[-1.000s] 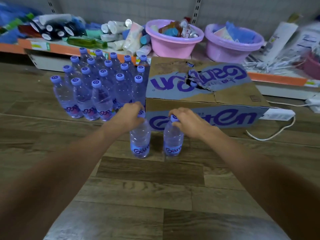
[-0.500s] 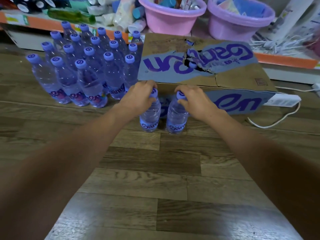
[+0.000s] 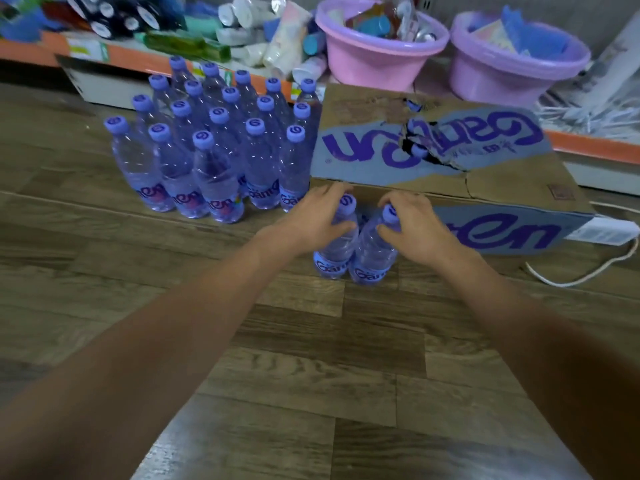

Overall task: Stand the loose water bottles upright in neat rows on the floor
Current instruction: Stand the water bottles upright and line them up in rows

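Two clear water bottles with purple caps stand upright side by side on the wooden floor [image 3: 311,358], right in front of the cardboard box. My left hand [image 3: 311,220] grips the neck of the left bottle [image 3: 334,261]. My right hand [image 3: 412,225] grips the neck of the right bottle [image 3: 372,266]. The two bottles touch each other. To their left stands a block of several upright bottles [image 3: 221,150] in neat rows, its nearest bottle [image 3: 294,174] close to my left hand.
A torn cardboard box [image 3: 450,161] printed with purple letters lies just behind the two bottles. A white cable [image 3: 581,278] runs on the floor at the right. Behind stands a low shelf [image 3: 121,57] with toiletries, and two plastic basins [image 3: 374,53] hold small goods.
Both hands have carried the two bottles away from me, up against the box front and closer together. The view has shifted with them.
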### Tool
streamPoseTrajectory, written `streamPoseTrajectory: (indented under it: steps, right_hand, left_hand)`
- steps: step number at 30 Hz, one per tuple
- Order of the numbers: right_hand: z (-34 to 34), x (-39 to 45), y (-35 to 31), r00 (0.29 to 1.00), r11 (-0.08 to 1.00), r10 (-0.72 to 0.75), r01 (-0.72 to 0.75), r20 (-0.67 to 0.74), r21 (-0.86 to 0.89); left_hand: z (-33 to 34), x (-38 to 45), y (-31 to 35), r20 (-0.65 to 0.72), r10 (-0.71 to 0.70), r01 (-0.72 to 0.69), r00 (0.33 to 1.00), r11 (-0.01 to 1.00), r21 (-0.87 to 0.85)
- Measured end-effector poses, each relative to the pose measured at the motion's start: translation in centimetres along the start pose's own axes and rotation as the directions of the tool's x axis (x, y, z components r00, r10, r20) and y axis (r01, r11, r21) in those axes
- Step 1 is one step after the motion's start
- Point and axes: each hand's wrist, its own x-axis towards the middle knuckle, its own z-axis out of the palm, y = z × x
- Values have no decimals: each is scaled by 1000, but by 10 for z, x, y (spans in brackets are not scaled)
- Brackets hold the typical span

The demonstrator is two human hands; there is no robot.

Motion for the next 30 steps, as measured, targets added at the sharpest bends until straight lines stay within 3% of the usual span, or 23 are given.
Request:
streamPoseTrajectory:
  steps: [2,5,9,13,19,24,30]
  right_hand:
    - [-4,4,-15,999,996,-27,23,-42,-84]
    - [-5,22,-59,977,984,-173,166,-121,-64]
    - [12,76,-129,931,929,-364,361,-19,-77]
    - [37,137,-191,936,935,-340,347,95,-68]
    - [64,180,-227,947,965,-259,263,193,3]
    - [75,186,-227,967,973,-229,230,109,0]
    - [84,154,-217,958,956,-287,288,18,-62]
  left_hand:
    - [-17,-6,-14,-8,-3,3,1000,1000,-28]
    - [-53,-17,-59,-155,-66,67,986,998,-2]
    - [-108,-24,-133,-356,-244,288,902,955,76]
    - [-141,-25,-190,-295,-278,348,914,912,220]
    - [-143,3,-220,-223,-304,359,926,892,276]
    - [-140,8,-228,-287,-293,377,912,875,304]
    - [-115,-14,-208,-348,-333,407,876,899,163]
